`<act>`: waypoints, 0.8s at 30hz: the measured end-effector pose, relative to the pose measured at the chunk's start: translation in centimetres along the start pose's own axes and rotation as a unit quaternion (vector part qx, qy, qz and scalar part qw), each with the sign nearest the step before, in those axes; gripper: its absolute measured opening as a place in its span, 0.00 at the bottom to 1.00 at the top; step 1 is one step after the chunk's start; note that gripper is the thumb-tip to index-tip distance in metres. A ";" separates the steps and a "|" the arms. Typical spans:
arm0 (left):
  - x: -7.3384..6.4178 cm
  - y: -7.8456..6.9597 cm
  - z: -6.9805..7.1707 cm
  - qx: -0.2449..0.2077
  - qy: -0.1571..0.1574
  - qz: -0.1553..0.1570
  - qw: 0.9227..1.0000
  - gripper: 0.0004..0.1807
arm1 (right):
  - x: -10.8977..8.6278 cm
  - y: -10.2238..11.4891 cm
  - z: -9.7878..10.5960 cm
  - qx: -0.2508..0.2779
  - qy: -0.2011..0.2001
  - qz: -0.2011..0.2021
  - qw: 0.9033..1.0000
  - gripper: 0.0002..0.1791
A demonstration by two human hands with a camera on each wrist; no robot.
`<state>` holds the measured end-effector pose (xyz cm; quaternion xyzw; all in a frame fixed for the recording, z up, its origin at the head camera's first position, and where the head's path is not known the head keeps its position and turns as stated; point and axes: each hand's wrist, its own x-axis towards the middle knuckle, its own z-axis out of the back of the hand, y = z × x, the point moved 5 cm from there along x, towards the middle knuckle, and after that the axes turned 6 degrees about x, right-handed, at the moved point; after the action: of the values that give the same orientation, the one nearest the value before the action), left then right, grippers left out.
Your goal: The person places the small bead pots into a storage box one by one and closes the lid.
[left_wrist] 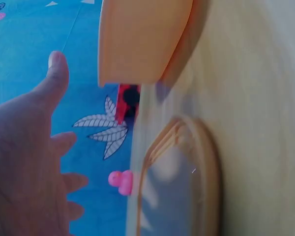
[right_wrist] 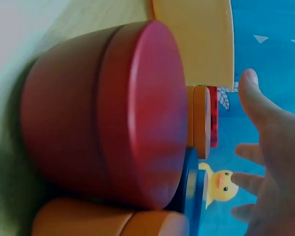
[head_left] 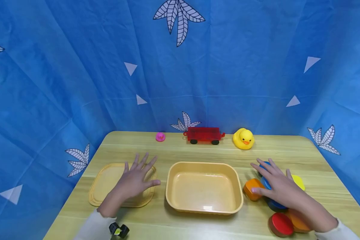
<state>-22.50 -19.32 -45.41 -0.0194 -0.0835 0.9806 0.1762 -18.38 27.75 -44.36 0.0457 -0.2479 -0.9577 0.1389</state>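
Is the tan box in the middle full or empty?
Empty: in the head view, the box shows only its bare bottom.

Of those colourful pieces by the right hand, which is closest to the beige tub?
The orange piece just right of the tub; the red piece, yellow piece, blue pieces and other orange piece all lie farther off.

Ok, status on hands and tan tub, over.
Left hand spread over tan lid. Right hand spread over colored pieces. Tub between them. Orange piece near tub's right.
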 end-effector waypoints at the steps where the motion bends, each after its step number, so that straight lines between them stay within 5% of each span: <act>1: -0.1 -0.3 -0.2 -0.009 0.002 -0.007 1.000 0.50 | -0.2 -0.1 0.0 0.004 0.001 0.002 1.000 0.50; 7: -0.6 -2.3 -1.1 -0.088 0.032 -0.047 0.994 0.52 | -0.8 -0.5 -0.1 0.025 0.006 0.026 0.999 0.49; 14: -1.2 -4.8 -1.9 -0.176 0.058 -0.099 0.978 0.61 | -1.0 -0.8 -0.8 0.028 0.014 0.034 0.999 0.50; 19: -1.5 -5.7 -2.4 -0.218 0.093 -0.088 0.967 0.67 | -1.1 -1.0 -1.0 0.023 0.020 0.031 0.999 0.49; 24: -1.7 -6.0 -2.6 -0.221 0.110 -0.073 0.966 0.70 | -1.1 -1.1 -1.0 0.026 0.020 0.036 0.999 0.48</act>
<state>-18.69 -13.96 -46.98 -0.1592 -0.2794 0.9142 0.2468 -17.40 28.50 -45.73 0.0589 -0.2714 -0.9442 0.1772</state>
